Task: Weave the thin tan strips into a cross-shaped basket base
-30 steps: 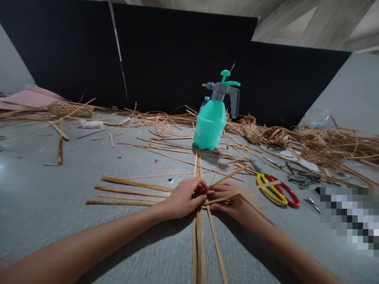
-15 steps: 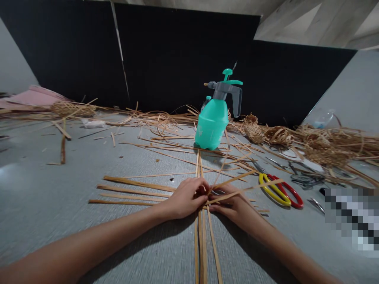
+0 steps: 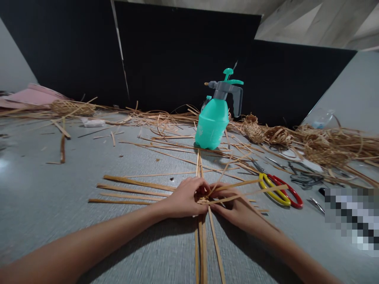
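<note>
Since the earlier frame the two strips running right from the crossing have dropped to lie almost level, while both hands have stayed at the same spot. Left hand [image 3: 185, 199]: fingers curled and closed down on the crossing of the cane strips [image 3: 205, 198]. Right hand [image 3: 237, 206]: fingers together, nipping the same crossing from the other side, with the two right-going strips passing over its knuckles. The crossing lies directly between the two sets of fingertips and touches both, flat on the grey surface [image 3: 44, 197].

From that centre, four strips fan to the left, two run away from the person, two run right, and three run back toward the person between the forearms.

Just beyond the right hand lie scissor handles [image 3: 280, 190], one yellow loop and one red loop; the tips of the right-going strips rest over them. Dark scissors [image 3: 304, 179] lie a little farther right. One teal spray bottle [image 3: 211, 126] stands upright in line with the far strips, well apart from the hands. Two small woven pieces [image 3: 251, 128] sit to its right amid loose cane [image 3: 325, 148] heaped along the back edge. One pink sheet [image 3: 32, 94] lies at far left.
</note>
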`<state>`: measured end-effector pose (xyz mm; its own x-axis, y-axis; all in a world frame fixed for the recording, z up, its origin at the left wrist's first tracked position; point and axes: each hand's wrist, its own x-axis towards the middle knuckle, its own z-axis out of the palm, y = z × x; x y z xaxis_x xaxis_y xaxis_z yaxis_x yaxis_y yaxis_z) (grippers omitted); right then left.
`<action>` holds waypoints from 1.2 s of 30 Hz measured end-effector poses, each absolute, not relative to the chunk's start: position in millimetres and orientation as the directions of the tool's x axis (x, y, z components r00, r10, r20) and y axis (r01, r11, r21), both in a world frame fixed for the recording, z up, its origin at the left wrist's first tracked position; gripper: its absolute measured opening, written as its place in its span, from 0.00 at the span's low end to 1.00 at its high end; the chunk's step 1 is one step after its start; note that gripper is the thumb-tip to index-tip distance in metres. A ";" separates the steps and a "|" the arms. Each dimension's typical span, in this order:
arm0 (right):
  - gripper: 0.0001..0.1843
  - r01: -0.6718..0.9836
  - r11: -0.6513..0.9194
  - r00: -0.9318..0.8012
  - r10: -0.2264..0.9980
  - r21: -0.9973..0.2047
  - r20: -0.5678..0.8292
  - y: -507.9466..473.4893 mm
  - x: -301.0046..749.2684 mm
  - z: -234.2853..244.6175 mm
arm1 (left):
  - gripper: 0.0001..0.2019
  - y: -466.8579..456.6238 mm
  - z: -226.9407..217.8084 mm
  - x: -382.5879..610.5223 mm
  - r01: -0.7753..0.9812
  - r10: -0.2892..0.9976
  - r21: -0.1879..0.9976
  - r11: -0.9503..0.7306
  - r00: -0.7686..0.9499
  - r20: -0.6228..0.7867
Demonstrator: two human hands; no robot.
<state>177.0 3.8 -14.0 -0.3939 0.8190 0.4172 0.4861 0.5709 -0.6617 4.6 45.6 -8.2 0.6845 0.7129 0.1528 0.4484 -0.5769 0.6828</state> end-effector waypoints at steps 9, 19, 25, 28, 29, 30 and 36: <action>0.08 0.590 0.481 -0.354 0.876 -0.649 0.327 6.9 178.8 -19.6 | 0.11 44.0 -9.1 6.7 0.451 0.725 0.679 -0.580 0.666 0.176; 0.06 0.528 0.399 -0.298 0.914 -0.750 0.276 9.2 177.3 -23.1 | 0.08 45.5 -9.0 5.4 0.397 0.696 0.698 -0.596 0.689 0.202; 0.07 0.616 0.388 -0.214 0.920 -0.686 0.329 8.0 175.3 -31.1 | 0.08 45.4 -9.4 5.3 0.387 0.694 0.699 -0.602 0.687 0.217; 0.08 0.656 0.440 -0.215 0.888 -0.613 0.407 4.8 175.2 -31.0 | 0.07 45.0 -8.8 5.0 0.384 0.696 0.705 -0.597 0.685 0.216; 0.08 0.647 0.468 -0.243 0.875 -0.602 0.419 4.0 175.5 -29.8 | 0.06 44.8 -8.7 5.0 0.384 0.697 0.705 -0.596 0.683 0.217; 0.08 0.627 0.495 -0.274 0.863 -0.602 0.424 3.4 176.0 -28.2 | 0.06 44.7 -8.6 5.0 0.386 0.698 0.704 -0.596 0.682 0.218; 0.05 0.482 0.433 -0.299 0.898 -0.762 0.321 5.5 175.6 -21.4 | 0.07 44.9 -8.9 5.1 0.388 0.706 0.709 -0.590 0.673 0.219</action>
